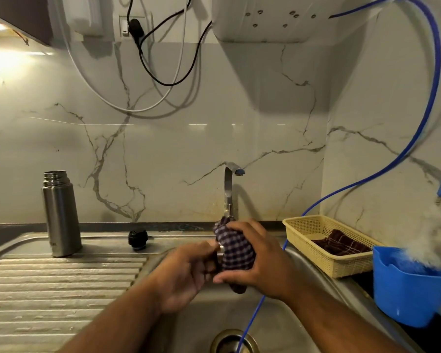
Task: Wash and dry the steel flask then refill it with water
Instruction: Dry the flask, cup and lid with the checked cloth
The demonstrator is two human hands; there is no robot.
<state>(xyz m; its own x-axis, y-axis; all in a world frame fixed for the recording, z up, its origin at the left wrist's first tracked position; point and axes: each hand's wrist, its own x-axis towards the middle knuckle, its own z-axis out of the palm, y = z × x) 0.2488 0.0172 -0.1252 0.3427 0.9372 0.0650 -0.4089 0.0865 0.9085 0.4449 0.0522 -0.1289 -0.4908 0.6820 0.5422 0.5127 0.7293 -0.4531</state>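
Observation:
The steel flask (60, 215) stands upright and uncapped on the drainboard at the left. Its black stopper (137, 239) lies on the steel a little to the right of it. Over the sink basin my right hand (262, 261) grips a dark checked cloth (236, 253) bunched around something small. My left hand (186, 273) holds the left side of that bundle; a small pale metal part shows between cloth and fingers, and I cannot tell what it is.
The tap (230, 186) stands behind my hands. The sink (316, 271) has its drain (233, 341) at the bottom. A blue hose (255, 312) runs into the basin. A cream basket (327, 248) with a dark cloth and a blue tub (405, 294) sit at the right.

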